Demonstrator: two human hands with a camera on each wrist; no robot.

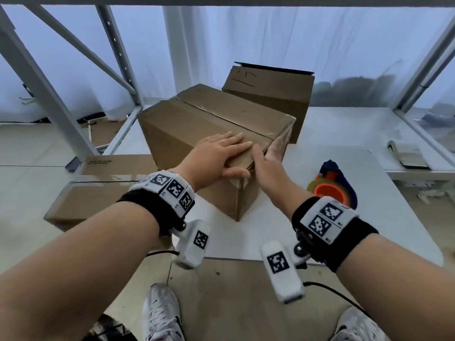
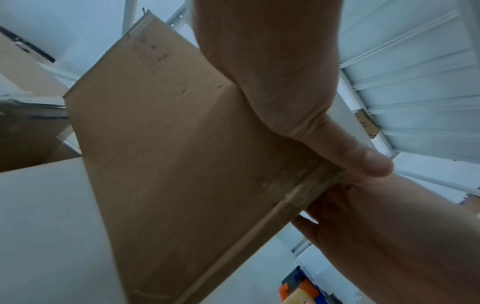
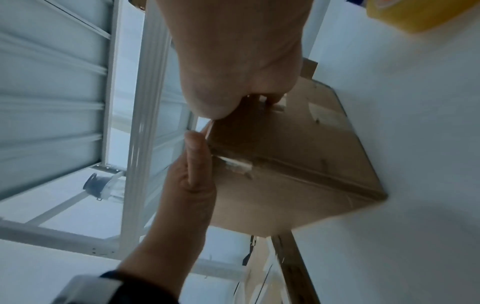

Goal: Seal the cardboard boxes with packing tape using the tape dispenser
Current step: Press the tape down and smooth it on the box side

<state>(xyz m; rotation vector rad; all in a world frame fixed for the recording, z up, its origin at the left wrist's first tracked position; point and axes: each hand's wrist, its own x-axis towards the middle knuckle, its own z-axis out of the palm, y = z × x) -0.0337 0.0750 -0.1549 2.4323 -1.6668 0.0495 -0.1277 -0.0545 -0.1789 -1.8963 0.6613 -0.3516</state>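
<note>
A closed cardboard box (image 1: 187,124) sits tilted on the white table (image 1: 332,148), with clear tape (image 1: 248,124) along its top seam. My left hand (image 1: 221,156) lies flat on the box top near the closest corner, its thumb (image 2: 363,160) hooked over the edge. My right hand (image 1: 268,153) presses straight fingers against the box's right end face, where the tape folds over, thumb up at the top edge. The left hand (image 3: 187,181) also shows in the right wrist view at the same corner. The orange and blue tape dispenser (image 1: 332,185) lies on the table to the right, untouched.
An open cardboard box (image 1: 270,94) stands right behind the taped one. A flat sealed box (image 1: 98,190) lies at the left, partly off the table. A notebook (image 1: 406,156) rests at the far right. White shelf posts (image 1: 39,84) flank both sides.
</note>
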